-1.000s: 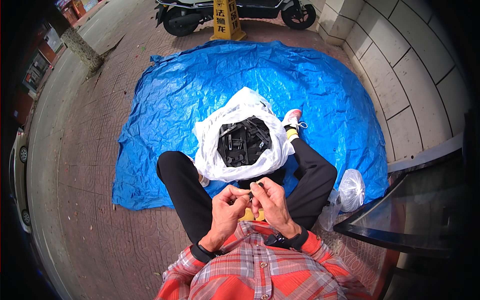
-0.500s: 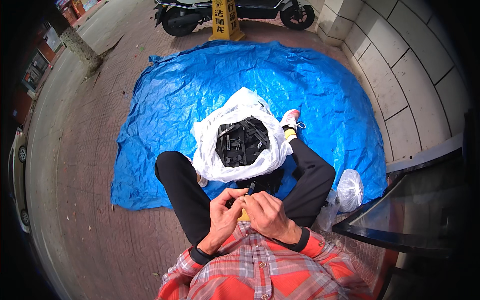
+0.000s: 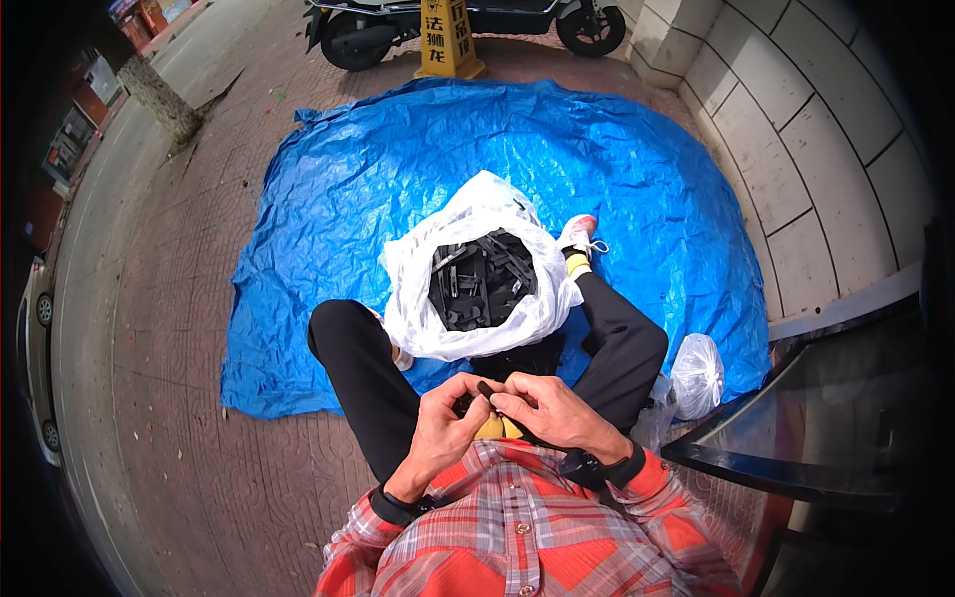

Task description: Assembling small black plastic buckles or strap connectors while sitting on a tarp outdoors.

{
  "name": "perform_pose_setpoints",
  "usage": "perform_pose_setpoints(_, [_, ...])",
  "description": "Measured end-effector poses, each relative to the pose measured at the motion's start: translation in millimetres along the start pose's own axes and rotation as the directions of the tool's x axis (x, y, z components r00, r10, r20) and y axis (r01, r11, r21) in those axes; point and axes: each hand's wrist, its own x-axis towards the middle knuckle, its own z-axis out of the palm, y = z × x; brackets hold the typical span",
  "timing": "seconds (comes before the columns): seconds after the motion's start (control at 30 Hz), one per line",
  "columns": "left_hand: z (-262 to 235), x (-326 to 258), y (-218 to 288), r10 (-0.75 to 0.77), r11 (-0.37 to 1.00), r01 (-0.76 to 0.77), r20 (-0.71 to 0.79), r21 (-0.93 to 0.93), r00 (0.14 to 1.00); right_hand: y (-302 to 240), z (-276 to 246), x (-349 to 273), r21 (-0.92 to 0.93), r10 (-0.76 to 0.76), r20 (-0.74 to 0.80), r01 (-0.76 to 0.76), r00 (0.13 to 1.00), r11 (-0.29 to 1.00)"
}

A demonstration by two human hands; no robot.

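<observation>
A small black plastic part (image 3: 484,389) shows between my two hands, held up above my lap. My left hand (image 3: 445,416) is closed in a pinch around it. From the other side, the thumb and fingers of my right hand (image 3: 555,410) come together on the same part; its lower portion is hidden by the fingers. Just beyond the hands stands a white plastic bag (image 3: 408,274), its mouth spread wide, filled with many black plastic pieces (image 3: 482,284). More black pieces (image 3: 517,363) lie in shadow between the bag and my hands.
A wrinkled blue tarp (image 3: 338,189) lies under the bag and my feet. On the right are a knotted clear bag (image 3: 698,376), a dark glass-topped frame (image 3: 806,428) and a tiled wall (image 3: 796,149). A yellow sign stand (image 3: 448,45) and a scooter (image 3: 477,22) are at the far side.
My right hand has shifted slightly right and its grip has changed, with the thumb now turned inward. The black part now sticks up more visibly between the fingers.
</observation>
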Motion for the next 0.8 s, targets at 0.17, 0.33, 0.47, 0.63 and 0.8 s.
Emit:
perform_pose_setpoints(0.17, [-7.3, 3.0, 2.8, 0.064, 0.997, -0.061, -0.067, 0.039, 0.996, 10.9, 1.8, -4.2, 0.631, 0.189, 0.231, -0.295, 0.954, 0.718])
perform_pose_setpoints(0.33, [-25.3, 5.4, -6.3, -0.256, 0.876, 0.248, 0.037, -0.414, 0.966, 12.5, 2.3, -3.4, 0.816, 0.185, 0.209, -0.276, 0.960, 0.508])
perform_pose_setpoints(0.47, [-18.2, 6.0, -10.8, -0.235, 0.895, 0.305, 0.237, -0.326, 0.943, 14.2, 9.8, -2.2, 0.816, 0.144, 0.277, -0.312, 0.950, 0.487])
perform_pose_setpoints(0.63, [-15.9, 11.4, -4.6, -0.210, 0.849, 0.295, 0.233, -0.438, 0.949, 13.0, 17.1, -3.5, 0.687, 0.156, 0.046, -0.145, 0.987, 0.712])
perform_pose_setpoints(0.8, [-21.1, 9.4, -17.6, -0.214, 0.905, 0.267, 0.187, -0.332, 0.959, 12.8, 20.2, -0.3, 0.722, 0.171, 0.054, -0.157, 0.984, 0.674])
